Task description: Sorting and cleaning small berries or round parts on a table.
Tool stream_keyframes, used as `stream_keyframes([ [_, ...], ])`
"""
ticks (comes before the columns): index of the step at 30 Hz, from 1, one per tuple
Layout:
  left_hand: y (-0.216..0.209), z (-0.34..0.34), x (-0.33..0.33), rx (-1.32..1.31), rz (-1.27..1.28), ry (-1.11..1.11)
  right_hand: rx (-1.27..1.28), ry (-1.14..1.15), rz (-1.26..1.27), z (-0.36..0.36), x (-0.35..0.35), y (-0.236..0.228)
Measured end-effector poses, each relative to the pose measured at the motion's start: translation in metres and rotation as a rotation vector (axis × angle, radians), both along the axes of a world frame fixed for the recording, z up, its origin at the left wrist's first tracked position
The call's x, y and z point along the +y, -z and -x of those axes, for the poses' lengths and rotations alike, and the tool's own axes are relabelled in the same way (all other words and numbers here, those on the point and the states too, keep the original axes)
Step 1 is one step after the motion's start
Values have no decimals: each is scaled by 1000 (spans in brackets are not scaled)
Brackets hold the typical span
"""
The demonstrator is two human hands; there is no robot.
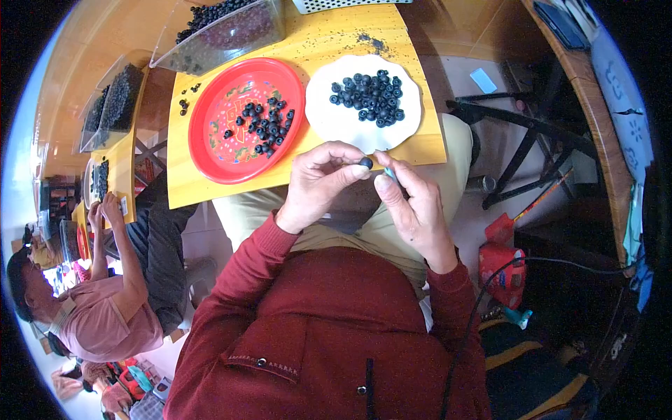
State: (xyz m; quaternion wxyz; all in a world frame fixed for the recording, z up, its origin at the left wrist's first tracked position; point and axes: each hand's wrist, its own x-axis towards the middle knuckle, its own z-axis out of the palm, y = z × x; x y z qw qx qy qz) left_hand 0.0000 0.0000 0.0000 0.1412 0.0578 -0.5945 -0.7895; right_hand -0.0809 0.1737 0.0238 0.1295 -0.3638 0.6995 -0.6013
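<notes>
Though teal, object point(390, 173) in right hand point(416, 204) indistinct

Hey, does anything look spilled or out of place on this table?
Yes: dark crumbs lie scattered on the table beyond the white plate, and a few dark balls sit loose left of the red tray, outside any dish.

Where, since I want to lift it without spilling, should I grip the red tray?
The red tray is probably best held by its raised rim, from the near side, at left and right: it is broad and round, and the dark round pieces lie mostly toward its right, so support that side.
</notes>
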Motion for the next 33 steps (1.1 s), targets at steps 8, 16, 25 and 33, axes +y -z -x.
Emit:
stream_keyframes([
  [8,-1,1,4,42,51,-7,75,-14,-49,-3,3,-5],
  [16,1,2,4,52,108,-16,86,23,-32,-1,7,-3],
  [25,-2,2,8,32,135,-20,102,-10,-32,2,12,-3],
  [33,-9,0,9,11,148,22,68,-2,15,2,16,0],
])
